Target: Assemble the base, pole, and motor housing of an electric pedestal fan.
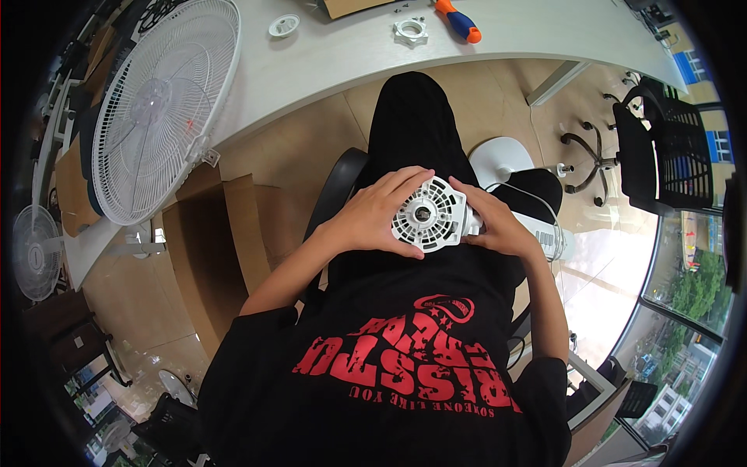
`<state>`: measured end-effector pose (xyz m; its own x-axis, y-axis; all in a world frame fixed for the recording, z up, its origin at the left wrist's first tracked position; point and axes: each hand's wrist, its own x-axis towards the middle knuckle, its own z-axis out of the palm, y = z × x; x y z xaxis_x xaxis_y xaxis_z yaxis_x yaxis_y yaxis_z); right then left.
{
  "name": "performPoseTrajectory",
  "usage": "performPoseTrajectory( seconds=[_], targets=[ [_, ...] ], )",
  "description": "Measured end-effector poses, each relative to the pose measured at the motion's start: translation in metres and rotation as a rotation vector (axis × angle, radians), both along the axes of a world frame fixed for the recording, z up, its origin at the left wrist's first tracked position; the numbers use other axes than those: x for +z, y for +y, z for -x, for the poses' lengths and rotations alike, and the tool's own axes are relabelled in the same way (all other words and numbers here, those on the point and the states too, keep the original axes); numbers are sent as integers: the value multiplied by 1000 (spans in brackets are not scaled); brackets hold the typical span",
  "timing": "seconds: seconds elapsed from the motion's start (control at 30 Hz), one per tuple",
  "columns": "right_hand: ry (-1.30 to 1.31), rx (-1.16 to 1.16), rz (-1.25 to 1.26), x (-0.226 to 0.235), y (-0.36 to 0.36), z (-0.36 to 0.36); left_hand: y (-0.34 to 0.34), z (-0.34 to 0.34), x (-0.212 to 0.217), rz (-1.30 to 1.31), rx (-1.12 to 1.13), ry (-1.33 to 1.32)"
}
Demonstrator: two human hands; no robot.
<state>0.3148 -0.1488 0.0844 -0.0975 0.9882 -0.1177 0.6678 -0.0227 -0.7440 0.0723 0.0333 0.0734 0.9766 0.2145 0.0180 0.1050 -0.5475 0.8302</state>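
A white fan motor housing [443, 224] with a round slotted face and a dark centre rests over my lap, held between both hands. My left hand [381, 214] wraps its left edge, thumb below and fingers above. On the other side, my right hand [502, 220] grips the housing near its neck. From there a white body with a slotted control panel [542, 236] reaches to the right across my leg, with a pale cable [554, 206] looped over it. A round white base [502, 159] shows beyond my knee.
On the white table [327, 66] lie a screwdriver [459, 21], a white ring nut [410, 31], a round white cap [284, 26] and small screws. A large fan grille [167, 109] leans at the left edge. An open cardboard box [210, 257] stands left; an office chair [661, 148] stands right.
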Motion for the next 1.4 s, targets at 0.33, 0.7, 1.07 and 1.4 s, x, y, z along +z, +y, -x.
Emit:
performPoseTrajectory(
  seconds=[0.33,0.7,1.07,1.4],
  targets=[
    [-4,0,42,4,1,4,1,2,2,-32,17,-17],
    [237,93,94,24,12,-13,2,3,0,-15,8,-29],
    [-237,-593,-548,45,148,-72,3,3,-3,-57,-17,-39],
    [-346,-680,-443,29,217,-79,2,3,-2,-47,-20,-37]
  ],
)
